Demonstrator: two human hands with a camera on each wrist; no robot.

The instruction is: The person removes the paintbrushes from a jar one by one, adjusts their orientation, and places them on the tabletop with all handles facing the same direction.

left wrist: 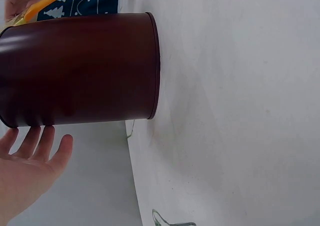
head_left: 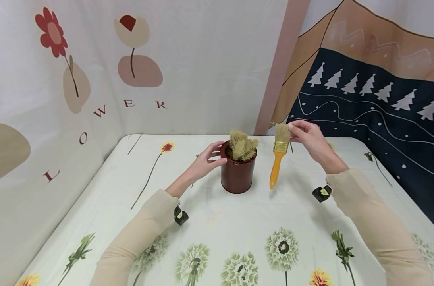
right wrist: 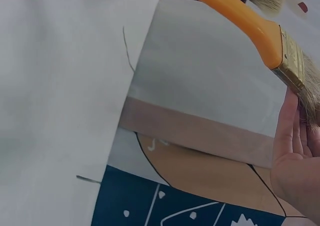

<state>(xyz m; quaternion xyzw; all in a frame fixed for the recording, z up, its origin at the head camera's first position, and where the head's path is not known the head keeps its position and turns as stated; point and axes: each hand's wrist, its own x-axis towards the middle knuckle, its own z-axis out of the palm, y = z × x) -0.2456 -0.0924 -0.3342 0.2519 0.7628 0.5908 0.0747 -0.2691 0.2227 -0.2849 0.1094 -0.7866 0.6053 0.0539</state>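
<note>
A dark red cylindrical pot (head_left: 237, 176) stands upright on the table, with tan bristle tufts (head_left: 242, 146) sticking out of its top. At its left side is my left hand (head_left: 206, 161), fingers spread and only lightly bent; in the left wrist view the fingertips of this hand (left wrist: 30, 171) reach the wall of the pot (left wrist: 80, 68). To the right of the pot, my right hand (head_left: 307, 137) pinches a paintbrush (head_left: 276, 167) by its bristles. Its orange handle (right wrist: 245, 18) hangs downward, and its metal band is gold-coloured. What lies deeper in the pot is hidden.
A white tablecloth (head_left: 217, 222) printed with flowers covers the table. Close behind the pot hangs a pale backdrop (head_left: 209, 71) with flower prints and letters. A dark blue cloth (head_left: 367, 103) with white trees borders the right side.
</note>
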